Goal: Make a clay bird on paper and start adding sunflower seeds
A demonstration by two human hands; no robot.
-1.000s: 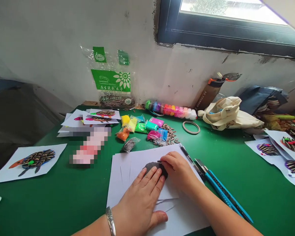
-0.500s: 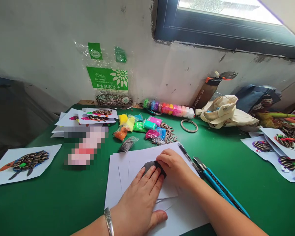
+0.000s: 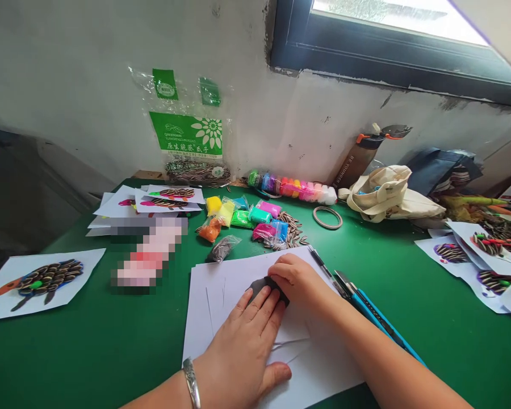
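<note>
A flattened dark grey clay piece (image 3: 260, 283) lies on the white paper (image 3: 198, 329). My left hand (image 3: 249, 335), with a silver bracelet at its wrist, lies flat with fingers stretched over the clay's near part. My right hand (image 3: 298, 281) is closed at the clay's right edge, its fingertips pinching or pressing there. Part of the clay is hidden under both hands. Thin lines or slits run across the paper, left of and below the clay.
Right of the paper lie a black pen (image 3: 321, 264) and a blue cutter (image 3: 383, 318). Behind are coloured clay packets (image 3: 241, 218), sunflower seeds (image 3: 293, 227), a tape roll (image 3: 327, 217), a seed bag (image 3: 191, 136) and a bottle (image 3: 357, 156). Seed-covered pictures (image 3: 46, 284) lie on the green table (image 3: 89, 352).
Both hands stay at the clay almost unmoved. My right hand and forearm have shifted slightly, covering more of the blue cutter. The view has moved a little.
</note>
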